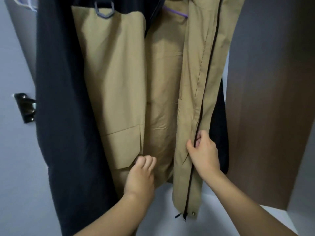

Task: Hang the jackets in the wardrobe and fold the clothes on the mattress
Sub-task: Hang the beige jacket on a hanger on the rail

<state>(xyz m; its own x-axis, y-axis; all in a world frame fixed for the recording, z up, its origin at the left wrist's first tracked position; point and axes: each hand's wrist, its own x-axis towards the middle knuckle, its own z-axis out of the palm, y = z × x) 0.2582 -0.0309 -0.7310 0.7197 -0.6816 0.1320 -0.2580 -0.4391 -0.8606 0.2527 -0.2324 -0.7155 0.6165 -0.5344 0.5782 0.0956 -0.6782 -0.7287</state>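
at jacket [119,74] front, both hands (l [139,174], r [202,154]) gripping.

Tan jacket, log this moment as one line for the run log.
tan jacket: hanging on purple hanger, front open | left hand: grips left front edge | right hand: pinches zipper edge | brown wardrobe door: open

I see a tan jacket [119,79] with a black sleeve hanging open on a purple hanger [175,12]. My left grip [141,174] curls its fingers on the edge of the left front panel by the pocket flap [124,142]. My right grip [202,150] pinches the right panel's dark zipper [204,92]. A brown wardrobe panel [272,99] stands at right.
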